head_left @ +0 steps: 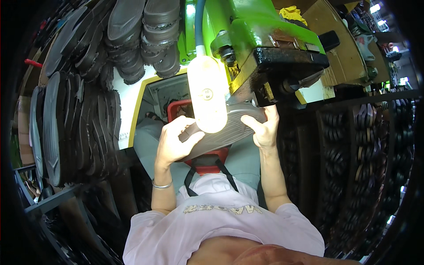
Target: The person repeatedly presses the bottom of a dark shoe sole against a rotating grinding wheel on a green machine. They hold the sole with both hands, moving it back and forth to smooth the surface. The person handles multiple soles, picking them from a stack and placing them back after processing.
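- While stacked soles (pixel 126 22) crowd the white tabletop (pixel 126 96) beside the green machine (pixel 265 22),
- we pinch a ridged sole (pixel 236 121) between left hand (pixel 176 140) and right hand (pixel 266 129), thumbs on top.

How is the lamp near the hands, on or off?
On: the lamp glows bright white, partly hiding the sole that the left hand and right hand hold.

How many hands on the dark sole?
2: the left hand at the left end of the dark sole, the right hand at its right end. The lit lamp hides part of it.
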Action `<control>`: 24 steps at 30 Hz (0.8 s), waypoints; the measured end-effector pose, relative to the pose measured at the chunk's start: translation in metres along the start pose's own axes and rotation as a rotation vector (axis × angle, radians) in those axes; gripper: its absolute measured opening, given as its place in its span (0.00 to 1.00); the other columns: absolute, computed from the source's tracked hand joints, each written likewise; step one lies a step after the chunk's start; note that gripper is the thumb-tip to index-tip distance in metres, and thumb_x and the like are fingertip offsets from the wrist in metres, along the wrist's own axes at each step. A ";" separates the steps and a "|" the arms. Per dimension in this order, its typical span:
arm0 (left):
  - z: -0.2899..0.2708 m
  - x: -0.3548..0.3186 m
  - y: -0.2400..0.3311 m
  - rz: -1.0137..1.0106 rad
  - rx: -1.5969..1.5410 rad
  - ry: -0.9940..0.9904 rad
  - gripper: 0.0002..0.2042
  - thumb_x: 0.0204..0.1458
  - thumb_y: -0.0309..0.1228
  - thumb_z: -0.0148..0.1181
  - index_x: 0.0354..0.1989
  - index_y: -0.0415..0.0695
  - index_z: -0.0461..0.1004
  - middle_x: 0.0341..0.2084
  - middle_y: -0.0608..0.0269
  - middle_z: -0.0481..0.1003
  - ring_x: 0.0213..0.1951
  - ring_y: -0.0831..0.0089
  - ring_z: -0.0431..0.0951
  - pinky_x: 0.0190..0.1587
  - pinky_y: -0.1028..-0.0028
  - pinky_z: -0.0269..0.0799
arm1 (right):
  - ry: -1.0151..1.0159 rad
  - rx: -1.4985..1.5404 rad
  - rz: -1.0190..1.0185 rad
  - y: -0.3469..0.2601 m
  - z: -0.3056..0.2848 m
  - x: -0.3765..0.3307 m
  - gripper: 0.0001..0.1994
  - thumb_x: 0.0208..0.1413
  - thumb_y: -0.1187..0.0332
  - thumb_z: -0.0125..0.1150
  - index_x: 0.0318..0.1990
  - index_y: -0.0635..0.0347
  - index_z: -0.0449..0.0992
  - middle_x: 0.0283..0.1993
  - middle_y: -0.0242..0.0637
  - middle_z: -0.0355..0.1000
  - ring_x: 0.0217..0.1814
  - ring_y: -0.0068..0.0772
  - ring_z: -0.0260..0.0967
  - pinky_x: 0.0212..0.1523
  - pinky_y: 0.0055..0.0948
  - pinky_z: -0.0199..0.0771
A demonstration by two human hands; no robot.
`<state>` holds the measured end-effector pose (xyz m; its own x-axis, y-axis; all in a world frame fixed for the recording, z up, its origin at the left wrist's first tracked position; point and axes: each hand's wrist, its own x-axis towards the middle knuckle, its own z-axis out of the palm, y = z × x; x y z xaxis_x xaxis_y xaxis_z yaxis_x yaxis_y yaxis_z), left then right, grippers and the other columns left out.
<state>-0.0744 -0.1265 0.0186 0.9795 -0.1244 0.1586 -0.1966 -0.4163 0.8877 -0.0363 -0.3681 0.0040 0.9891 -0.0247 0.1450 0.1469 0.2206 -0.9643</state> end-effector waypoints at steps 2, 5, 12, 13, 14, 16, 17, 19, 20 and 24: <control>0.010 0.003 0.004 0.028 0.059 0.012 0.12 0.43 0.29 0.68 0.36 0.39 0.77 0.29 0.55 0.78 0.28 0.66 0.79 0.33 0.72 0.73 | -0.011 0.016 0.004 0.007 0.000 -0.001 0.19 0.39 0.81 0.71 0.38 0.60 0.68 0.36 0.34 0.73 0.38 0.22 0.69 0.43 0.23 0.69; 0.030 0.015 0.015 0.101 0.044 0.114 0.12 0.44 0.30 0.67 0.37 0.40 0.78 0.31 0.56 0.78 0.28 0.65 0.77 0.35 0.70 0.72 | -0.001 0.021 -0.026 0.007 0.003 -0.002 0.19 0.40 0.82 0.71 0.38 0.60 0.68 0.37 0.34 0.73 0.39 0.23 0.69 0.44 0.23 0.69; 0.032 0.028 -0.008 0.325 0.079 0.111 0.14 0.41 0.32 0.72 0.35 0.41 0.76 0.27 0.61 0.75 0.30 0.66 0.75 0.37 0.69 0.71 | 0.026 0.065 -0.041 0.007 0.001 0.003 0.20 0.39 0.82 0.71 0.38 0.60 0.68 0.38 0.34 0.72 0.41 0.23 0.69 0.45 0.24 0.69; 0.030 0.029 -0.010 0.327 0.069 0.112 0.14 0.41 0.32 0.72 0.35 0.41 0.76 0.27 0.61 0.75 0.30 0.66 0.75 0.37 0.69 0.71 | 0.030 0.072 -0.032 0.009 0.001 0.003 0.20 0.39 0.82 0.71 0.38 0.60 0.68 0.38 0.34 0.72 0.41 0.23 0.69 0.45 0.24 0.69; 0.029 0.030 -0.011 0.329 0.059 0.114 0.15 0.41 0.32 0.72 0.36 0.40 0.76 0.27 0.61 0.75 0.30 0.66 0.75 0.36 0.70 0.71 | 0.028 0.069 -0.023 0.011 0.002 0.003 0.20 0.39 0.82 0.71 0.38 0.60 0.68 0.38 0.34 0.72 0.41 0.23 0.69 0.45 0.24 0.69; 0.025 0.028 -0.002 0.167 0.051 0.096 0.15 0.42 0.31 0.71 0.36 0.39 0.76 0.27 0.59 0.76 0.30 0.65 0.76 0.36 0.69 0.71 | 0.022 0.068 0.001 0.015 0.003 0.002 0.20 0.38 0.82 0.72 0.38 0.60 0.67 0.38 0.34 0.72 0.41 0.23 0.69 0.45 0.24 0.69; 0.023 0.025 0.002 0.083 0.049 0.088 0.15 0.42 0.31 0.71 0.36 0.38 0.76 0.27 0.59 0.76 0.30 0.65 0.76 0.36 0.69 0.72 | -0.002 0.046 0.035 0.017 0.003 0.002 0.21 0.38 0.82 0.72 0.39 0.60 0.68 0.39 0.34 0.72 0.41 0.23 0.69 0.45 0.24 0.69; 0.023 0.021 -0.002 0.123 0.081 0.139 0.10 0.43 0.25 0.65 0.34 0.37 0.76 0.26 0.55 0.76 0.26 0.66 0.76 0.32 0.72 0.71 | -0.051 0.000 0.101 0.018 0.005 0.006 0.23 0.37 0.82 0.73 0.42 0.62 0.69 0.40 0.34 0.73 0.42 0.23 0.69 0.46 0.24 0.69; 0.024 0.018 -0.004 0.144 0.096 0.164 0.08 0.43 0.22 0.61 0.33 0.37 0.76 0.25 0.53 0.75 0.24 0.66 0.76 0.30 0.73 0.71 | -0.078 -0.028 0.113 0.016 0.008 0.006 0.25 0.37 0.81 0.74 0.44 0.62 0.69 0.41 0.34 0.73 0.42 0.23 0.69 0.47 0.24 0.70; 0.039 -0.006 -0.016 0.002 -0.113 0.300 0.06 0.45 0.22 0.63 0.32 0.36 0.75 0.24 0.56 0.76 0.25 0.71 0.76 0.31 0.73 0.71 | -0.144 -0.107 0.099 0.014 0.021 0.007 0.31 0.36 0.77 0.76 0.51 0.64 0.68 0.44 0.35 0.72 0.45 0.26 0.70 0.48 0.26 0.71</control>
<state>-0.0788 -0.1541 -0.0136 0.9517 0.1533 0.2661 -0.2090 -0.3116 0.9269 -0.0272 -0.3443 -0.0040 0.9885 0.1338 0.0707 0.0561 0.1096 -0.9924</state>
